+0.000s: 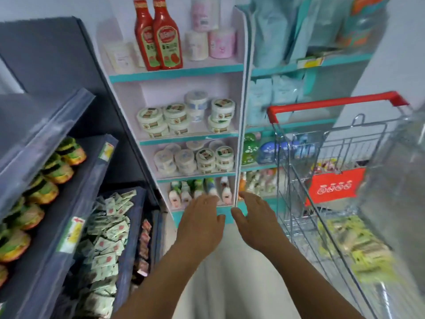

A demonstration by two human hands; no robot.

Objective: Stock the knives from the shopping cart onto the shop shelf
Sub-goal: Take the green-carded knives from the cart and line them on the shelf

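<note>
Head view: left hand (pixel 199 221) and right hand (pixel 255 221) side by side at lower centre, fingers relaxed, holding nothing — before the white shop shelf (pixel 177 72). Shopping cart (pixel 333 104) at right; blurred yellowish packs (pixel 354 245) inside — knives not discernible.

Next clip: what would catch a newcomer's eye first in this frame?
Two red ketchup bottles stand out on the top shelf of the pale shelf unit, upper centre. At right is the cart with its red handle. Bottom centre, the left hand and right hand reach forward, open and holding nothing.
</note>
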